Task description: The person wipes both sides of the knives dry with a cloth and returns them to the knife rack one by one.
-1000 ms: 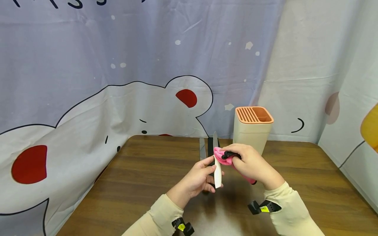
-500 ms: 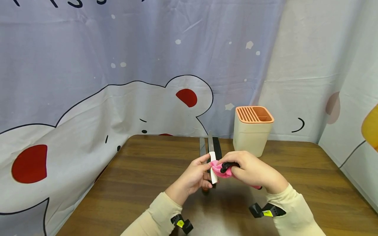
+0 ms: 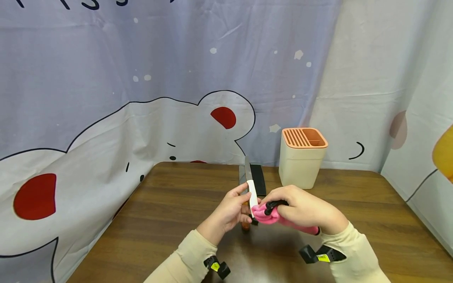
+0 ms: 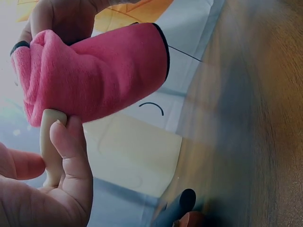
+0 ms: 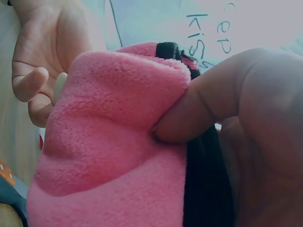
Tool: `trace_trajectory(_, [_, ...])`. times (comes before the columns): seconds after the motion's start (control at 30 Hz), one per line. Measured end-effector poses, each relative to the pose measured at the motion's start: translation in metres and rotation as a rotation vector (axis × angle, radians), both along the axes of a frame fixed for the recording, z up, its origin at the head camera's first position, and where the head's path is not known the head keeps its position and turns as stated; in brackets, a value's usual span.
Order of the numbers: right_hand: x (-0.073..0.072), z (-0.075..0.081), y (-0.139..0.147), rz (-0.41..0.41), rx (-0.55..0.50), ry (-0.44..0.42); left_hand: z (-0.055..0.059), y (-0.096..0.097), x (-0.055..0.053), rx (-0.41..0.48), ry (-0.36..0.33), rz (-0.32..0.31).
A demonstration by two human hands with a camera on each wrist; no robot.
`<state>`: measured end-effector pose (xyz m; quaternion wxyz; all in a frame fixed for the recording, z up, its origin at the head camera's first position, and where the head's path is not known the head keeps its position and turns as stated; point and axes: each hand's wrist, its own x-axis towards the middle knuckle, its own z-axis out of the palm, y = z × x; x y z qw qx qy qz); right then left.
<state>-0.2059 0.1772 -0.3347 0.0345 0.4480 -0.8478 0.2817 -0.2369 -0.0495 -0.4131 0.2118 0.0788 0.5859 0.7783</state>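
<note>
My left hand holds a knife by its white handle, thumb on one side and fingers on the other. The knife's blade points away, toward the back of the table. A folded pink cloth with black edging is pinched in my right hand, and it touches the lower end of the handle. In the left wrist view the cloth covers the handle's tip. The right wrist view shows my thumb pressing into the cloth, which hides most of the knife.
Behind the held knife, a black-bladed knife and a grey-bladed one lie on the wooden table. One orange-brown handle shows below my left hand. A cream knife block with an orange slotted top stands at the back right.
The cloth in my right hand has slid from the blade end of the handle down to its lower end. The knife has shifted left and tilted slightly.
</note>
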Motion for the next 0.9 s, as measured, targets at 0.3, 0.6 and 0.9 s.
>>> trace_trajectory(0.3, [-0.011,-0.002,0.008,-0.146,-0.124,0.027,0.000,0.004,0.004,-0.014,0.011,-0.039])
trace_trajectory(0.6, [-0.023,-0.012,0.007,-0.286,-0.113,0.048,0.003,0.009,0.010,-0.022,0.007,-0.078])
trace_trajectory(0.9, [-0.018,-0.011,0.006,-0.140,-0.064,-0.029,-0.001,0.007,0.006,-0.026,0.016,-0.030])
